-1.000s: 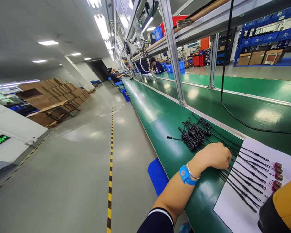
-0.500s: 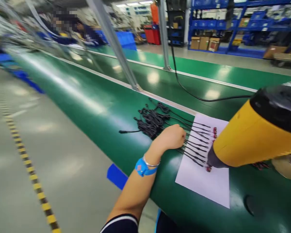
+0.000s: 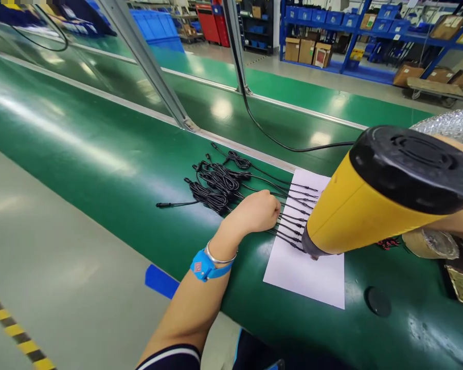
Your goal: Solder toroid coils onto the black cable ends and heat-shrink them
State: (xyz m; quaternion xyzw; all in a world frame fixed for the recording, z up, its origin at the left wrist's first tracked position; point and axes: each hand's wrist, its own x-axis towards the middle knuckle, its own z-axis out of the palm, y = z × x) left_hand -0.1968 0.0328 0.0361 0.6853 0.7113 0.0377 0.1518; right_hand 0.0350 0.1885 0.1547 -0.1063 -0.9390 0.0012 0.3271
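Note:
My left hand (image 3: 260, 211), with a blue wrist strap and a metal bangle behind it, is closed over black cables at the paper's left edge. Its fingertips are hidden. Several thin cable ends (image 3: 293, 230) fan out side by side from under it across a white sheet of paper (image 3: 304, 280). A yellow heat gun (image 3: 347, 205) with a black rear cap slants over the sheet, its dark nozzle right at the cable tips. My right hand (image 3: 457, 222) is mostly hidden behind the heat gun, gripping it. Coiled black cables (image 3: 219, 182) lie left of my left hand.
A black round cap (image 3: 378, 301) lies on the green bench (image 3: 111, 149). Tape rolls (image 3: 428, 243) and small red-and-black parts (image 3: 388, 243) are at the right. A metal post (image 3: 146, 67) rises behind the coils, and a black power cord (image 3: 293, 149) crosses the back.
My view has swung right and down. The heat gun has tilted, showing more of its rear cap, and now hides the small red pieces at the cable tips. My left hand stays on the cables.

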